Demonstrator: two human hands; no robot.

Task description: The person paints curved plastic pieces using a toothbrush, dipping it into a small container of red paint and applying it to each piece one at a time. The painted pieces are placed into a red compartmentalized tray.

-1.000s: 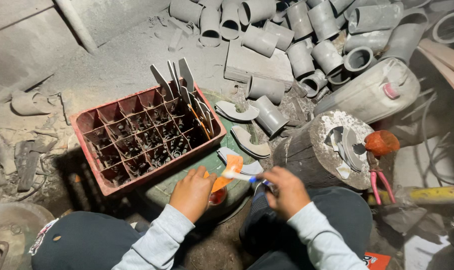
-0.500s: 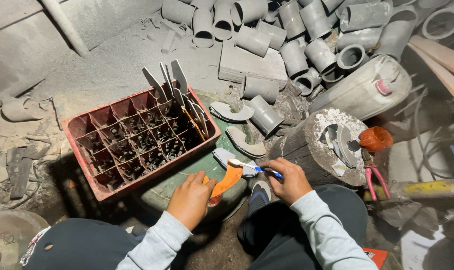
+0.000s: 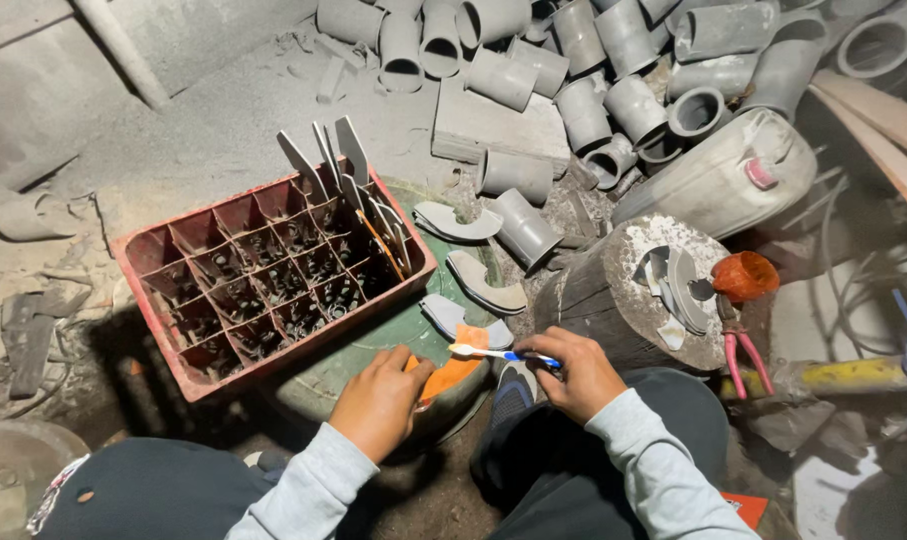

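No labels, signs or screens visible. Just up-left of the left hand's (image 3: 378, 400) grip: rectangular red plastic crate (image 3: 173, 300), split into dusty square cells. Well up-right of the right hand's (image 3: 578, 375) grip: pale dusty jerrycan (image 3: 713, 180), pink cap, lying on its side.

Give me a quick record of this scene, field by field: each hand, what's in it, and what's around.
left hand: holds an orange piece
right hand: grips a toothbrush, head toward the orange piece
ahead: red crate with dividers, grey strips standing at its far corner
right: wood stump with grey offcuts, pink-handled pliers
behind: grey pipe pieces
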